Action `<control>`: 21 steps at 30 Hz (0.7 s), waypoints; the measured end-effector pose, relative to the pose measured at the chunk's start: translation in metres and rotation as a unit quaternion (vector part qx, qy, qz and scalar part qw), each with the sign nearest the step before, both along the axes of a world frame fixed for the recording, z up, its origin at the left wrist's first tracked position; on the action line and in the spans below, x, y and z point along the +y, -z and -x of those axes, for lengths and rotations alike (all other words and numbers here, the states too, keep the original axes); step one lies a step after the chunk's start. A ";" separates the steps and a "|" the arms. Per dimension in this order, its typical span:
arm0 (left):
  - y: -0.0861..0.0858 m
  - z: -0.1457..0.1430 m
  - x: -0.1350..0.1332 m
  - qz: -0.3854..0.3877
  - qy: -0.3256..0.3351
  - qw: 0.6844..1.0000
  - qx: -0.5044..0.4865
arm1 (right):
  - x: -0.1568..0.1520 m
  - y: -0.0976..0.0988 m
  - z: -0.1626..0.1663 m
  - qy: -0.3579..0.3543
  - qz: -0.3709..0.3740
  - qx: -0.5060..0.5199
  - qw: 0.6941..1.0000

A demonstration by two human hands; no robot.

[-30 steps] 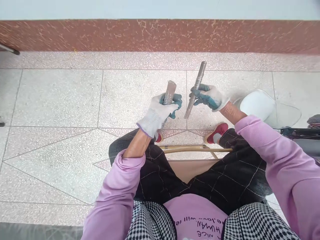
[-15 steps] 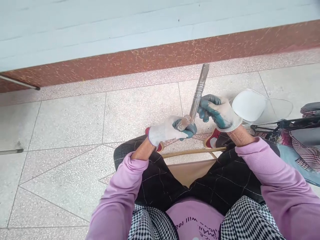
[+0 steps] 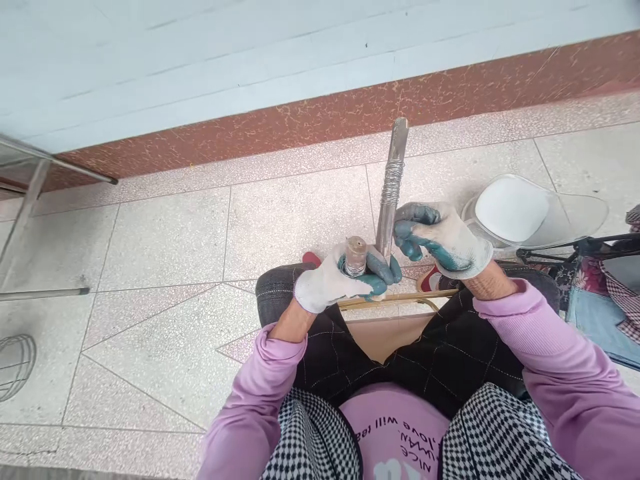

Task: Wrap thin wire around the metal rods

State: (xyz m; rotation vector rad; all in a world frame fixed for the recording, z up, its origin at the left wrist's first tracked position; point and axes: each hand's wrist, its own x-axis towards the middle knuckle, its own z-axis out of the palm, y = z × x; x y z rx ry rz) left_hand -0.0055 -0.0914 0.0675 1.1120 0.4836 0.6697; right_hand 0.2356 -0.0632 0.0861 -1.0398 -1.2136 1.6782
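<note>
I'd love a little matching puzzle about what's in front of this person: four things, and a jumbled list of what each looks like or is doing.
1. Left hand
2. Long stick
3. Sleeves
4. Wall's lower band

A. Wound with wire
B. Reddish-brown
C. Gripping a stick seen end-on
D. Lilac

Pairs: 1-C, 2-A, 3-D, 4-B

Room over floor (image 3: 165, 233) left of left hand (image 3: 346, 275). Stub (image 3: 356, 253) and stick (image 3: 393, 183) rise from it, blocking gap to right hand (image 3: 435, 237). White object (image 3: 513, 208) past that; wall (image 3: 300, 60) ahead, legs (image 3: 330, 357) below.
</note>
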 end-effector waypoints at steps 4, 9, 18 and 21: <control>0.005 0.006 -0.034 0.046 -0.023 0.988 -0.145 | -0.035 -0.015 0.012 0.051 0.007 0.000 0.999; -0.001 0.009 -0.077 0.038 -0.065 0.988 -0.136 | -0.071 -0.016 0.012 0.081 -0.038 0.051 0.995; -0.020 0.015 -0.121 0.041 -0.155 0.971 0.179 | -0.103 -0.050 0.015 0.050 -0.084 0.105 0.990; -0.008 0.016 -0.133 0.037 -0.167 0.971 0.167 | -0.106 -0.055 0.015 0.054 -0.078 0.126 0.987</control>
